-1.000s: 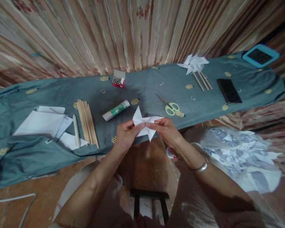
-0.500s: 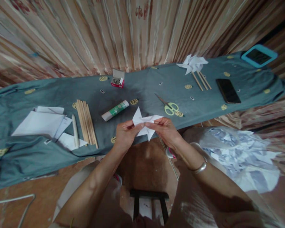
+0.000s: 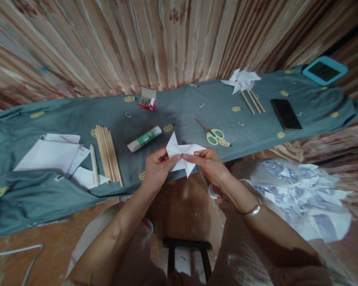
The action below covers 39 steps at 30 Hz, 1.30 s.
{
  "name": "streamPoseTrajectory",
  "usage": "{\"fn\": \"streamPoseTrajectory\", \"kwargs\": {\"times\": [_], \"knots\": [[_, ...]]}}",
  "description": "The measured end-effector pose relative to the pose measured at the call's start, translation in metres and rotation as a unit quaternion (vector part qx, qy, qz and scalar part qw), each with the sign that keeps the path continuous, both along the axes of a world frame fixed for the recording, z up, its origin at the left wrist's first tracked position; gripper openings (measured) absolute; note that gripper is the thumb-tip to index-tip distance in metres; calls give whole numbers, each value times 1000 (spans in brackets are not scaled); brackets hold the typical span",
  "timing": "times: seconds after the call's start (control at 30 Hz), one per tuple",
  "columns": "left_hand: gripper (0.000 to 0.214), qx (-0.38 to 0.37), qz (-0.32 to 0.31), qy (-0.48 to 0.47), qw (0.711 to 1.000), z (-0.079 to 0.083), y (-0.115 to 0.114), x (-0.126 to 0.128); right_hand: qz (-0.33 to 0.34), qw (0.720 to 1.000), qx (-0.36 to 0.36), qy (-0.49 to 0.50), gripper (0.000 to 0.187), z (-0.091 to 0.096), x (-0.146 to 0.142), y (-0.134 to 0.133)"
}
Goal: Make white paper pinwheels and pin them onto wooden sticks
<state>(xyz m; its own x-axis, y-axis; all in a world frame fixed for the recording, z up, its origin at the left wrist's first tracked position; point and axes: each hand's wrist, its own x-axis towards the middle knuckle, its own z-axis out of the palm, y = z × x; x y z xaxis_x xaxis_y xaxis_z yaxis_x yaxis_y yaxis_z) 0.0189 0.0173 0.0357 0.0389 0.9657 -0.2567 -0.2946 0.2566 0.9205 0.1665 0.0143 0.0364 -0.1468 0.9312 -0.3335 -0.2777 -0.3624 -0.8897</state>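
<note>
A white paper pinwheel [image 3: 181,149] is held between both hands just over the front edge of the table. My left hand [image 3: 158,166] pinches its left side, thumb near the centre. On the opposite side my right hand [image 3: 208,162] grips a blade, its thumb also reaching the middle. A small dark metal pin head shows at the centre between the thumbs. Behind the hands lie a glue stick [image 3: 144,139] with a green label and scissors [image 3: 212,134] with pale green handles. Whatever is behind the pinwheel is hidden.
Left on the cloth-covered table [image 3: 179,105] are wooden sticks [image 3: 107,155], a white pen-like tool [image 3: 94,165] and paper sheets [image 3: 49,155]. A small box of pins [image 3: 148,99], finished pinwheels [image 3: 243,80], a phone [image 3: 286,114] and a blue-framed device [image 3: 325,70] stand farther back. A bag of paper pieces [image 3: 304,198] is at lower right.
The pinwheel's blades shift very slightly, and the metal pin head at its centre shows more clearly. Both hands keep nearly the same place and grip.
</note>
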Motion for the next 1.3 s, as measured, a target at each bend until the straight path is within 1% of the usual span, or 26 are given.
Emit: {"fn": "streamPoseTrajectory", "kwargs": {"times": [0.27,0.37,0.6,0.8,1.0,1.1,1.2,1.3], "knots": [[29,-16,-1,-11,1000,1,0,0,10,1000,-5,9,26,-3,-1,-1],[31,-11,2,-16,1000,0,0,0,11,1000,-13,14,27,-2,-2,-2],[38,1,9,-21,1000,0,-1,-2,-17,997,-52,52,30,3,-12,-1],[36,-3,19,-17,1000,0,0,-6,-15,998,-43,41,30,2,-15,0],[40,6,13,-28,1000,-1,0,-11,-12,999,-30,27,30,2,-20,2],[42,16,12,-27,999,-1,-1,-15,-16,999,-32,24,29,3,-20,3],[43,41,9,-11,999,-2,-3,-21,-14,999,-32,19,29,2,-19,5],[47,63,25,7,998,-3,-3,-30,-22,999,-33,11,28,1,-18,6]]}}
